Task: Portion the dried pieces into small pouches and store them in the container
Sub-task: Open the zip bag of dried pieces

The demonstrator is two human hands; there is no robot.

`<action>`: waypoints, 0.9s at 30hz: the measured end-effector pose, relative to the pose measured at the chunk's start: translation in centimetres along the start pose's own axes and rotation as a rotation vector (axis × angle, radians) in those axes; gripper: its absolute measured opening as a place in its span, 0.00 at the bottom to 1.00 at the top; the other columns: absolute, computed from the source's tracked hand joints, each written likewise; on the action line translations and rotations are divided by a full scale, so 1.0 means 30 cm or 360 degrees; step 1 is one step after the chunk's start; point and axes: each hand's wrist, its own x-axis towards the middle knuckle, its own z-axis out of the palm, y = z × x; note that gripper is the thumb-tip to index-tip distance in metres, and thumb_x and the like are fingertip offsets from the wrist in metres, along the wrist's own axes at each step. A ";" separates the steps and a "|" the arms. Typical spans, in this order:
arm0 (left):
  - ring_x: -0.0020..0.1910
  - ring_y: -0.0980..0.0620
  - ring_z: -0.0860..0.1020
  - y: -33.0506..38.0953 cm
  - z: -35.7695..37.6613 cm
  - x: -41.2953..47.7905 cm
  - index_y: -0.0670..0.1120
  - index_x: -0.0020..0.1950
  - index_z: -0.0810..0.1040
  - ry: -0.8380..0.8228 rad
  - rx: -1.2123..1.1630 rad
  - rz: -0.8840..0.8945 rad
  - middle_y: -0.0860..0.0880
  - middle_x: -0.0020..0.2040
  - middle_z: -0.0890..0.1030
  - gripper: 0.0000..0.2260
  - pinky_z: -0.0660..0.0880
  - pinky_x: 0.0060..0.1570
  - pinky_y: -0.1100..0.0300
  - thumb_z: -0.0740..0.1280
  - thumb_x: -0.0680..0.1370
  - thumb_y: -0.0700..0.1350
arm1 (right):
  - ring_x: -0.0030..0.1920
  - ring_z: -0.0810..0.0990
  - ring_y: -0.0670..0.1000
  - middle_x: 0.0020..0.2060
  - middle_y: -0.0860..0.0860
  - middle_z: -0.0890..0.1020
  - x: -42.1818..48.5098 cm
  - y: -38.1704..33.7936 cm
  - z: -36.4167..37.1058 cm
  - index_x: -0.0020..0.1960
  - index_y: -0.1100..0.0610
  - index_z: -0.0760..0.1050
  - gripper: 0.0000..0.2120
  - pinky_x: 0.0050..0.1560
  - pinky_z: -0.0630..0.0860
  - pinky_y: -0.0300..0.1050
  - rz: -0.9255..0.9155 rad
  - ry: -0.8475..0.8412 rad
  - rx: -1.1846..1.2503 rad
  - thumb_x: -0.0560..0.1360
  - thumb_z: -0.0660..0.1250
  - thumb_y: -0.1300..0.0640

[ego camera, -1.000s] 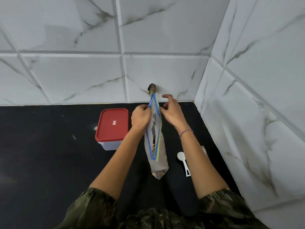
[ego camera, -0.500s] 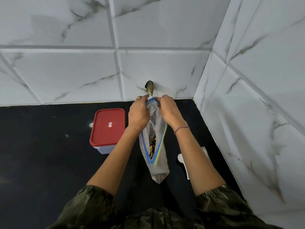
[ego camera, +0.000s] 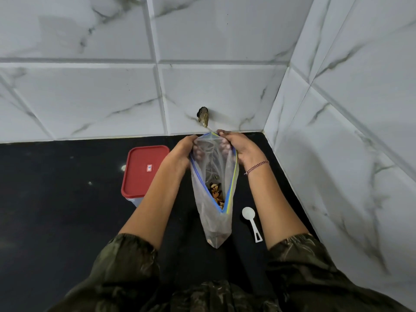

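Two hands on one zip bag point(ego camera: 213, 176), both at the far end of its mouth: left hand point(ego camera: 180, 154) pinching the blue-edged lip, right hand point(ego camera: 239, 149) pinching the yellow-edged one, fingers point(ego camera: 222, 133) curled over the rim and showing through the clear plastic. Gapes widest by the hands, narrows to a point at the near end. Long axis of the opening straight from the wall toward the body. Hangs upright, bottom corner low over the black counter point(ego camera: 56, 210); touching it or not, impossible to tell.

Dried pieces point(ego camera: 216, 194) deep inside, below the fingers and toward the near end: a small heap of brown and tan chips, loose by the look, likely to slide if tipped.

White scoop point(ego camera: 252, 221) flat on the counter just right of the bag, bowl toward the wall, handle toward the body, beside the right forearm. Nearer the right hand, so probably a job for that hand, with the left alone holding the mouth open.

Container point(ego camera: 144, 172) with red lid on, left of the left forearm, apart from the bag. No small pouch in sight.
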 end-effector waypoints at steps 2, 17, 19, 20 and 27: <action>0.14 0.58 0.64 -0.014 0.011 -0.002 0.48 0.17 0.66 -0.0086 -0.0196 -0.0060 0.54 0.16 0.65 0.30 0.61 0.15 0.69 0.51 0.82 0.44 | 0.14 0.62 0.41 0.16 0.47 0.66 0.027 0.034 -0.011 0.39 0.57 0.66 0.14 0.14 0.58 0.30 0.0184 -0.0098 0.0393 0.82 0.50 0.62; 0.61 0.48 0.68 -0.185 -0.022 -0.159 0.48 0.61 0.65 0.0889 0.0392 0.0457 0.47 0.60 0.68 0.23 0.71 0.60 0.51 0.72 0.72 0.48 | 0.60 0.70 0.57 0.61 0.58 0.68 -0.220 0.122 0.032 0.63 0.61 0.64 0.23 0.55 0.69 0.46 -0.0820 0.0769 -0.1690 0.76 0.64 0.47; 0.59 0.46 0.70 -0.223 -0.010 -0.213 0.49 0.57 0.62 0.0884 0.0306 0.0457 0.45 0.60 0.67 0.22 0.72 0.60 0.49 0.73 0.71 0.46 | 0.55 0.74 0.58 0.57 0.57 0.72 -0.275 0.138 0.032 0.61 0.61 0.65 0.26 0.48 0.72 0.48 -0.0701 0.0757 -0.1893 0.75 0.63 0.42; 0.56 0.47 0.71 -0.238 -0.002 -0.241 0.49 0.56 0.61 0.0867 0.0236 0.0456 0.45 0.59 0.67 0.22 0.73 0.58 0.51 0.72 0.72 0.44 | 0.51 0.76 0.57 0.54 0.57 0.75 -0.296 0.144 0.030 0.58 0.61 0.67 0.26 0.43 0.71 0.47 -0.0576 0.0718 -0.1980 0.75 0.62 0.39; 0.40 0.50 0.72 -0.319 0.006 -0.356 0.47 0.56 0.62 0.0716 -0.0052 0.0208 0.46 0.45 0.70 0.16 0.75 0.42 0.53 0.68 0.76 0.41 | 0.30 0.80 0.48 0.29 0.50 0.81 -0.433 0.161 0.013 0.34 0.57 0.73 0.27 0.34 0.74 0.41 -0.0059 0.0191 -0.2136 0.70 0.63 0.32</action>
